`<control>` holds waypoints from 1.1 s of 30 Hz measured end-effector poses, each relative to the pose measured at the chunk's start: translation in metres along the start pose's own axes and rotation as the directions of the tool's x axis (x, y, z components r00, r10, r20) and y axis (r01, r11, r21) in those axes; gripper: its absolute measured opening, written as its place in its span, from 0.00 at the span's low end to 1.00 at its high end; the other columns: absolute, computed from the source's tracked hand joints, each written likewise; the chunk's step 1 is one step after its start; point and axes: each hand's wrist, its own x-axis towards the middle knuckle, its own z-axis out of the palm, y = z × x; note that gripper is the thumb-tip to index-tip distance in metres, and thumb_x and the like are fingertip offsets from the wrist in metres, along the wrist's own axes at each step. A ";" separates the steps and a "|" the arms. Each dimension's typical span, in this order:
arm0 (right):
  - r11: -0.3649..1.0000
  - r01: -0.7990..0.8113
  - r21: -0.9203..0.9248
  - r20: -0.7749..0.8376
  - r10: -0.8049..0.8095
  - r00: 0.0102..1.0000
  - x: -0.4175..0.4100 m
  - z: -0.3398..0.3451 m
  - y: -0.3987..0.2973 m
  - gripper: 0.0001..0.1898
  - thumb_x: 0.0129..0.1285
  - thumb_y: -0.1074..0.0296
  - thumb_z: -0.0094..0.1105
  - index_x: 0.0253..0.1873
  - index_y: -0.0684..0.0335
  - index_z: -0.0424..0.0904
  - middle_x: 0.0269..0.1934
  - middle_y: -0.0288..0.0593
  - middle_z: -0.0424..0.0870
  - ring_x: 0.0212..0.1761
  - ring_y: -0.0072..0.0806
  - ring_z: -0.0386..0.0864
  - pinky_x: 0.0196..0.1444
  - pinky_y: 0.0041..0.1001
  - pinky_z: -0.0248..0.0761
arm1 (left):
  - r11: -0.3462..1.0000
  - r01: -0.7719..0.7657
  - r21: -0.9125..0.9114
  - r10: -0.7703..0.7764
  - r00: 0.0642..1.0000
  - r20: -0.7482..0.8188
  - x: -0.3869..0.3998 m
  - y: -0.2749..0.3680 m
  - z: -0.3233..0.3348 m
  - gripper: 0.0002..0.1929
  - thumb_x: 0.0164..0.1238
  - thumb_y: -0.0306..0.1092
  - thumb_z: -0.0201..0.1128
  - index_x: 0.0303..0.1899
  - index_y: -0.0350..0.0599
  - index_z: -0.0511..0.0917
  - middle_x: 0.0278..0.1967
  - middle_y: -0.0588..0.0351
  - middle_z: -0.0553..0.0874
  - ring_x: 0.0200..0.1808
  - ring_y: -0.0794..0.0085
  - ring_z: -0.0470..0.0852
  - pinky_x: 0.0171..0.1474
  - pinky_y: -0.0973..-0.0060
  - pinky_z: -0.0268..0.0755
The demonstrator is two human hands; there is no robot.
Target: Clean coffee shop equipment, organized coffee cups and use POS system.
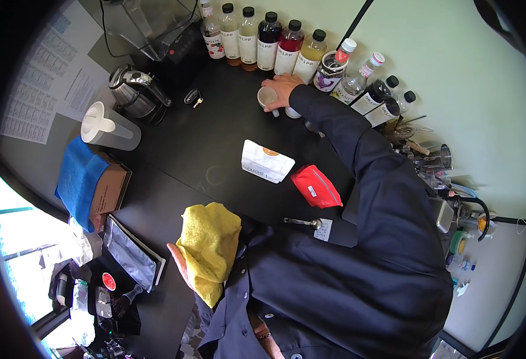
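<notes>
My right hand point(286, 88) reaches to the back of the black table and grips a white mug point(268, 96), with fingers and thumb along its side. Part of a second white cup point(293, 113) shows below my wrist. Near the front edge, my left hand point(179, 264) holds a yellow cloth point(211, 247) that covers most of it. Between the hands stands a white pouch point(266, 164) with handwriting. Beside it lies a red pouch point(317, 187). A metal scoop point(301, 221) rests partly on a small written note point(323, 231).
Syrup bottles point(285, 49) line the back wall. Left are a steel kettle point(139, 92), keys point(197, 102), a lidded plastic pitcher point(117, 130) and a blue cloth point(81, 179) over a cardboard box point(110, 190). A silver-grey bag point(130, 253) lies nearer. Bar tools point(406, 130) crowd the right.
</notes>
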 end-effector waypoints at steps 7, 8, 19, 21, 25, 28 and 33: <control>0.999 -0.039 0.028 -0.089 0.041 0.995 -0.006 0.004 0.009 0.43 0.50 0.30 0.70 0.65 0.52 0.75 0.54 0.53 0.81 0.58 0.50 0.79 0.58 0.44 0.72 | 0.999 0.036 -0.029 -0.034 0.997 0.073 0.003 -0.001 -0.001 0.34 0.79 0.64 0.48 0.60 0.36 0.77 0.57 0.47 0.85 0.57 0.57 0.84 0.62 0.57 0.76; 0.995 -0.076 0.065 -0.134 0.085 0.987 -0.010 0.005 0.014 0.41 0.51 0.31 0.70 0.64 0.54 0.76 0.53 0.54 0.83 0.57 0.50 0.80 0.57 0.44 0.73 | 0.999 0.038 -0.028 -0.036 0.997 0.072 0.004 -0.001 -0.002 0.34 0.79 0.64 0.48 0.60 0.36 0.77 0.57 0.47 0.85 0.57 0.57 0.84 0.62 0.57 0.76; 0.989 -0.095 -0.114 0.243 0.121 0.963 -0.046 -0.023 0.020 0.32 0.48 0.48 0.77 0.54 0.64 0.81 0.49 0.52 0.87 0.54 0.49 0.84 0.56 0.46 0.75 | 0.988 0.129 -0.086 -0.117 0.985 0.128 0.010 -0.001 -0.013 0.37 0.78 0.66 0.47 0.65 0.37 0.74 0.64 0.46 0.80 0.65 0.54 0.79 0.70 0.54 0.70; 0.988 -0.093 -0.121 0.238 0.120 0.964 -0.046 -0.019 0.022 0.32 0.48 0.48 0.77 0.54 0.63 0.81 0.49 0.52 0.87 0.54 0.49 0.84 0.55 0.46 0.74 | 0.988 0.122 -0.091 -0.112 0.988 0.111 0.009 -0.003 -0.010 0.36 0.78 0.65 0.47 0.65 0.37 0.74 0.63 0.46 0.81 0.62 0.53 0.81 0.67 0.54 0.72; 0.994 -0.112 0.000 0.150 0.111 0.982 -0.031 -0.008 0.026 0.42 0.50 0.39 0.74 0.65 0.59 0.75 0.55 0.55 0.83 0.59 0.50 0.81 0.59 0.46 0.73 | 0.992 0.086 -0.087 -0.082 0.996 0.045 0.008 -0.005 -0.011 0.36 0.79 0.65 0.47 0.65 0.37 0.74 0.61 0.46 0.82 0.60 0.53 0.83 0.65 0.53 0.74; 0.995 -0.079 0.068 0.036 0.076 0.996 -0.015 0.001 0.017 0.46 0.51 0.33 0.70 0.70 0.56 0.70 0.60 0.54 0.80 0.61 0.50 0.79 0.59 0.46 0.73 | 0.995 0.080 -0.055 -0.080 0.997 0.013 0.008 -0.005 -0.011 0.36 0.78 0.65 0.47 0.64 0.37 0.75 0.61 0.46 0.83 0.59 0.54 0.83 0.65 0.54 0.75; 0.999 0.009 0.044 0.147 -0.016 0.989 0.007 0.004 0.006 0.47 0.52 0.35 0.71 0.74 0.48 0.65 0.59 0.53 0.80 0.61 0.51 0.79 0.59 0.45 0.74 | 0.999 0.043 -0.013 -0.043 0.999 -0.004 0.003 -0.005 -0.010 0.35 0.79 0.65 0.47 0.64 0.38 0.75 0.60 0.47 0.83 0.58 0.56 0.84 0.64 0.55 0.75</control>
